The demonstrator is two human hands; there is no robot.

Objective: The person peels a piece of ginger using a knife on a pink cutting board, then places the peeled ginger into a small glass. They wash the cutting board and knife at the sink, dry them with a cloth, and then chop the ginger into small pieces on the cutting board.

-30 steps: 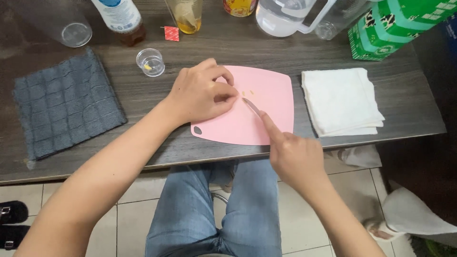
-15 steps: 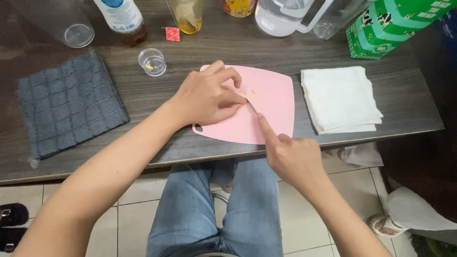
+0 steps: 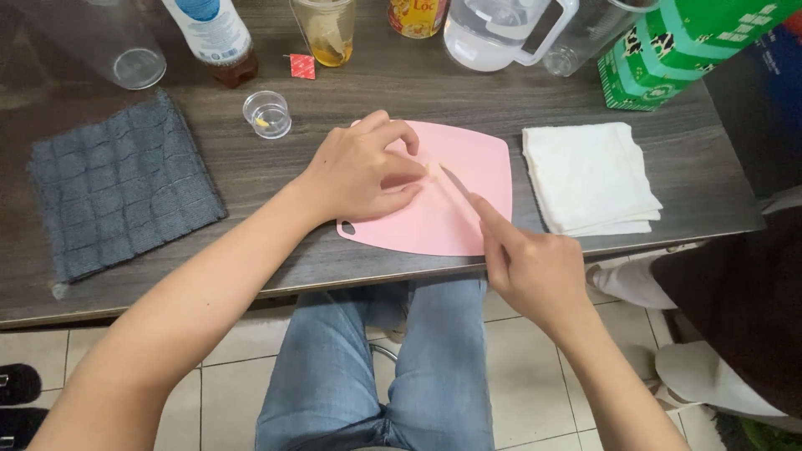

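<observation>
You're seated at a dark wood-grain worktop point(image 3: 434, 92), your knees in blue jeans point(image 3: 376, 367) below its edge and pale floor tiles point(image 3: 535, 376) underneath. One pink cutting board point(image 3: 476, 167) lies right in front of you, near the front edge. Your left hand point(image 3: 359, 175) rests on the board's left part, fingers point(image 3: 401, 134) curled down and pinching a small pale yellow piece point(image 3: 431, 169) against the board. Your right hand point(image 3: 530, 267) is clenched around the handle of a slim knife point(image 3: 455, 182), forefinger stretched along its back, the blade tip touching the board just beside that piece.

Counting the rest: one grey quilted cloth point(image 3: 117, 192) on the left, one folded white cloth point(image 3: 589, 175) on the right, both flat on the worktop. One small clear cup point(image 3: 267, 114) sits between the grey cloth and the board, something yellow inside. Along the back edge: one clear tumbler point(image 3: 138, 67), one bottle with dark liquid point(image 3: 213, 42), one glass of amber liquid point(image 3: 326, 33), one small red packet point(image 3: 302, 66), one clear jug point(image 3: 497, 33) and one green carton point(image 3: 685, 46). Another person's dark clothing point(image 3: 743, 309) shows at the right.
</observation>
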